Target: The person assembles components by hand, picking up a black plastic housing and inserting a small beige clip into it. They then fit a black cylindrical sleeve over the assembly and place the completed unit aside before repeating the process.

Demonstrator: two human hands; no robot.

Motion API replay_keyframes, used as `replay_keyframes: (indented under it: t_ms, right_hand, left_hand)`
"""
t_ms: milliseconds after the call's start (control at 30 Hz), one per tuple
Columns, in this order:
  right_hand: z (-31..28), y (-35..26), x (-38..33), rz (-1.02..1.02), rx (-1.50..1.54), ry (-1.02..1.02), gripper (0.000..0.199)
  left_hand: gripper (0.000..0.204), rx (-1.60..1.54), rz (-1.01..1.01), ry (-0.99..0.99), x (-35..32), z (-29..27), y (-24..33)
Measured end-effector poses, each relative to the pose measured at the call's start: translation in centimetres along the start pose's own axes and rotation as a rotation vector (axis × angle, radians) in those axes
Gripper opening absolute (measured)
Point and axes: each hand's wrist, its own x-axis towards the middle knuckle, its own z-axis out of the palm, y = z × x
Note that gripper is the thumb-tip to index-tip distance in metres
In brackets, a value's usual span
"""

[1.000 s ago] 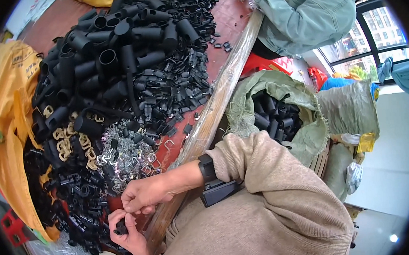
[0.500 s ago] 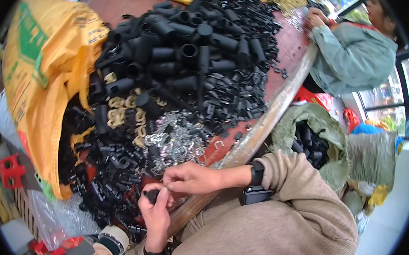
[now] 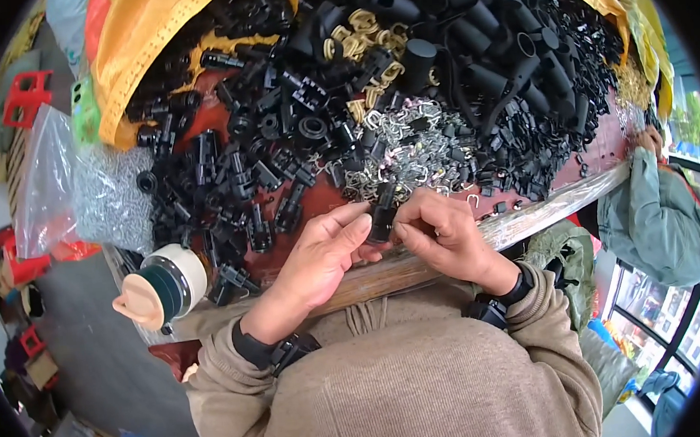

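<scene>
Over the table's near edge, my left hand (image 3: 324, 257) is closed around a small black plastic fitting (image 3: 381, 214), its thumb lying along the part's side. My right hand (image 3: 449, 236) is beside it, fingers curled and thumb against the index finger, their tips at the fitting's right side. Whatever those fingertips pinch is hidden. Just beyond my hands lies a heap of small silvery metal clips (image 3: 410, 145). More black fittings (image 3: 237, 173) are piled to the left, and small black pieces (image 3: 524, 153) to the right.
Black tubes (image 3: 475, 35) and beige rings (image 3: 363, 31) lie farther back. A cup with a peach lid (image 3: 146, 302) stands at the left edge near a clear bag (image 3: 113, 194). A yellow woven sack (image 3: 151, 37) borders the pile. Another person (image 3: 654, 213) works at the far right.
The view has swung, so the table and heaps sit differently in it. My hands have drawn apart slightly, and the black fitting now stands more upright between them.
</scene>
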Motion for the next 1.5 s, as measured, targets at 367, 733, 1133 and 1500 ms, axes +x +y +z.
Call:
replay_keyframes:
  t_ms: [367,733,1133,1500]
  right_hand:
    - [1.1,0.0,-0.2,-0.236,-0.397,-0.041,0.019]
    - [0.8,-1.0,-0.3,-0.089,-0.338,-0.167,0.011]
    - [1.6,1.0,4.1,-0.308,-0.570,-0.046,0.012]
    - [1.5,1.6,3.3,-0.192,-0.640,-0.040,0.012]
  left_hand:
    - [0.034,0.125,-0.003,-0.074,-0.1,-0.6,-1.0]
    - [0.028,0.250,0.025,-0.066,-0.7,0.7,-0.9]
    - [0.028,-0.022,0.133,0.108,-2.9,-2.7,0.4]
    - [0.025,-0.145,0.210,0.078,-2.9,-3.2,0.0]
